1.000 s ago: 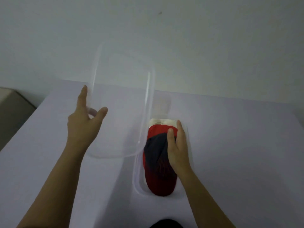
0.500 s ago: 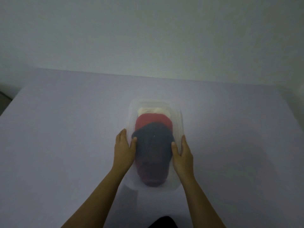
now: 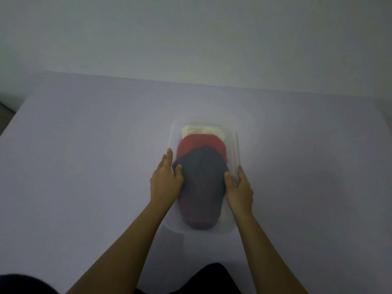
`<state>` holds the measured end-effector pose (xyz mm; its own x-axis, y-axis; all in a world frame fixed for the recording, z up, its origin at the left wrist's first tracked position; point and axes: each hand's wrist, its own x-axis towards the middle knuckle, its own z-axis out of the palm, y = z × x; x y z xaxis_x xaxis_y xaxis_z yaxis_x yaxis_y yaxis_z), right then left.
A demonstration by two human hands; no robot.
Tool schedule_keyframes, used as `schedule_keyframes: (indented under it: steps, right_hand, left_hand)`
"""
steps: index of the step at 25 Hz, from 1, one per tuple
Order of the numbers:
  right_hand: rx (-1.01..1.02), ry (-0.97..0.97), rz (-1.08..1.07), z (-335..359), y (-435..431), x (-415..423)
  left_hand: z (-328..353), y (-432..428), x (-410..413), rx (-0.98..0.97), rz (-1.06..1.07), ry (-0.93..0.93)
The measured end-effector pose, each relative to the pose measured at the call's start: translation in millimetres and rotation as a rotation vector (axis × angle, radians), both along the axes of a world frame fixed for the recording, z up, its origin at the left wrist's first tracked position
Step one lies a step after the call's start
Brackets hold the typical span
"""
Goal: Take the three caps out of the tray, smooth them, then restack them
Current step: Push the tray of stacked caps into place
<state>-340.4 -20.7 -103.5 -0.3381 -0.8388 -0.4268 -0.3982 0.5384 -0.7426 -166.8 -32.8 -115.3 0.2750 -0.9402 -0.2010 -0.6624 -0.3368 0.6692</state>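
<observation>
A clear plastic tray [image 3: 237, 145] sits mid-table with a translucent lid over it, which makes its contents look hazy. Inside lie three overlapping caps: a cream cap [image 3: 201, 130] at the far end, a red cap [image 3: 199, 143] in the middle, and a dark navy cap [image 3: 201, 179] on top, nearest me. My left hand [image 3: 164, 184] clasps the tray's left side with its thumb on the lid. My right hand [image 3: 240, 192] clasps the right side the same way.
The tray rests on a pale lilac table [image 3: 84, 166] that ends at a plain white wall behind. The table's left edge drops off at the far left. Dark clothing [image 3: 212, 276] shows at the bottom edge.
One second ago my left hand held the lid up while my right hand lay on the caps. The lid now covers the tray, and both hands hold its sides.
</observation>
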Motion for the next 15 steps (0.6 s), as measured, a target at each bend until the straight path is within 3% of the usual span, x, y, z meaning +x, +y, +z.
schedule_keyframes:
  steps: [8,11,15]
  right_hand:
    - [-0.038,-0.007,0.003,-5.2,1.4,0.4]
    - [-0.025,-0.087,0.051,-3.4,1.4,-4.7]
    - [0.062,-0.066,0.055,-8.9,39.1,-20.6]
  left_hand:
    - [0.5,0.4,9.5,0.028,-0.084,-0.088]
    - [10.1,4.4,21.4,0.113,-0.101,0.082]
    - [13.9,61.6,22.1,0.265,0.080,0.311]
